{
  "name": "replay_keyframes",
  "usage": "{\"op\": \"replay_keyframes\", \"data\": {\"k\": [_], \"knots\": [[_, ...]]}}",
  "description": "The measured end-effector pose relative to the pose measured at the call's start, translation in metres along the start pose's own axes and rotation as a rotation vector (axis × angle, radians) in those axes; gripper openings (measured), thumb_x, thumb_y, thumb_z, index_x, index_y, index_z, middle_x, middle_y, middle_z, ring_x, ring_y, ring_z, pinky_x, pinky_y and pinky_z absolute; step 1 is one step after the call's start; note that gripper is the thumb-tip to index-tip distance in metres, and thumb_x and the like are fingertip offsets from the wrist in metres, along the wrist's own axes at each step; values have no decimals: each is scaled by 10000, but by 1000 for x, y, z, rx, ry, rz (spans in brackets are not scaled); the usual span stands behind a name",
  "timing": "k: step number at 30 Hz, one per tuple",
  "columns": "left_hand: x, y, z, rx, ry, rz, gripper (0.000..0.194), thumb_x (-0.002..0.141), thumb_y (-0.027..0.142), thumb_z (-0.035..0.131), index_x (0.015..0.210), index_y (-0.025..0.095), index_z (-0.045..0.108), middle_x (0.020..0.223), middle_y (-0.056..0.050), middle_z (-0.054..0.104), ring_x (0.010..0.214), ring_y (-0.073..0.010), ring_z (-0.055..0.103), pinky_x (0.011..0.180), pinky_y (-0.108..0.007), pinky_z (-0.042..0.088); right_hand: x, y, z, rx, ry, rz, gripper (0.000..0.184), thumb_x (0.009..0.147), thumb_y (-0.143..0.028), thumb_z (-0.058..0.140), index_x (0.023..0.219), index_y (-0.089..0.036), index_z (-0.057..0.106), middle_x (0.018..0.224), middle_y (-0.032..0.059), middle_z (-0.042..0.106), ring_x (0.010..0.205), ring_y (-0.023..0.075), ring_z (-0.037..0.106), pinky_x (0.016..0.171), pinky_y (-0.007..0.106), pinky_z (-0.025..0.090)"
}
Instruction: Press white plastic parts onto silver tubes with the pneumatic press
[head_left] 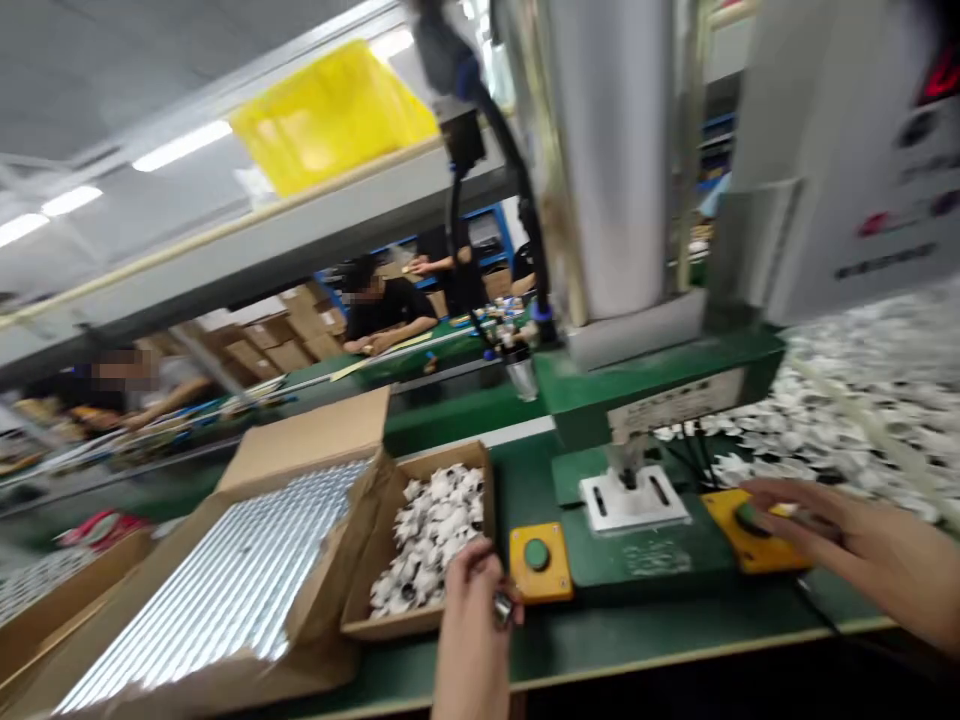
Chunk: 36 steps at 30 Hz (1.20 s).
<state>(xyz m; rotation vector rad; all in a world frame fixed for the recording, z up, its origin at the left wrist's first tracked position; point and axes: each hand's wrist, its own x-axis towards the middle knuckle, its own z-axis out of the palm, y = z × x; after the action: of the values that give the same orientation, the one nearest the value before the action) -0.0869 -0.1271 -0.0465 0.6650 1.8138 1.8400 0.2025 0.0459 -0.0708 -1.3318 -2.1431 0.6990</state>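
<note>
My left hand (480,590) is closed around a small shiny metal part (503,606), whose round end shows at the fingers. It is beside the left yellow button box (559,570), which has a green button (536,554). My right hand (874,545) reaches over the right yellow button box (757,545), thumb and forefinger apart at its green button (750,517); blur hides whether they press it. Between the two boxes stands a press (622,150), its tool above a white slotted plate (637,508).
Left of my left hand, a cardboard tray (405,628) holds white parts (439,530). Beyond it, a carton (300,440) holds shiny metal tubes (217,570). White parts (847,400) are heaped at right. A yellow bin (330,115) rests overhead. Other people (390,305) work behind.
</note>
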Motion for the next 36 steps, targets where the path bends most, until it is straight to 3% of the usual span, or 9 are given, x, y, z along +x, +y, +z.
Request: {"op": "replay_keyframes", "data": {"k": [3,8,14,18,22,26,29,33,36], "knots": [[-4,7,10,-211,-16,-132,267,733,273,636,946,233,479,791,5,560,723,-176,630,622,-301,497,11,-24,-17,365,-225,166,398,835,-585,512,1160,-362,565,1088,83,644,604,191,607,542,339,509],[-23,12,46,-434,-166,-412,456,584,173,804,930,202,509,752,-13,630,648,-156,638,537,-225,489,38,-82,3,815,-337,-9,528,797,-525,613,1237,-279,457,1135,77,579,729,186,601,451,263,499],[-27,8,54,-430,-338,-469,308,857,463,528,998,193,482,542,67,529,272,-20,276,278,-151,194,65,-116,16,883,-496,-248,308,870,-484,534,885,-177,542,708,3,567,517,90,449,437,209,370],[-29,-3,40,-437,-335,-471,256,900,411,412,989,182,482,507,63,514,253,-24,263,286,-163,180,50,-117,12,727,-602,-69,306,862,-473,552,1000,-201,573,622,-51,468,455,64,378,398,184,310],[-33,-20,32,-461,-308,-442,273,785,382,598,945,187,495,665,45,580,291,-28,392,291,-159,186,37,-130,14,750,-688,38,339,837,-457,592,1075,-217,572,640,-43,497,471,66,424,388,165,323],[-38,-36,34,-477,-302,-454,540,552,522,799,851,162,531,709,15,596,423,-64,513,339,-165,336,40,-174,51,786,-813,14,371,805,-479,611,1049,-200,605,738,3,560,546,95,492,377,162,338],[-43,-41,34,-474,-328,-476,573,560,636,738,781,146,540,581,4,585,359,-48,454,317,-156,288,53,-222,98,791,-859,-75,344,799,-483,605,973,-187,622,747,10,557,555,104,501,390,177,357],[-42,-38,26,-488,-327,-493,598,657,752,549,736,159,545,390,55,454,251,-38,356,284,-156,163,74,-277,155,751,-781,-114,325,890,-452,463,899,-166,617,796,32,579,652,133,528,517,225,442],[-37,-33,17,-536,-243,-520,599,583,750,619,716,170,553,433,63,458,272,-46,386,288,-156,170,80,-289,164,709,-667,-207,286,896,-384,469,893,-155,641,840,41,623,793,167,558,678,257,447]]}}
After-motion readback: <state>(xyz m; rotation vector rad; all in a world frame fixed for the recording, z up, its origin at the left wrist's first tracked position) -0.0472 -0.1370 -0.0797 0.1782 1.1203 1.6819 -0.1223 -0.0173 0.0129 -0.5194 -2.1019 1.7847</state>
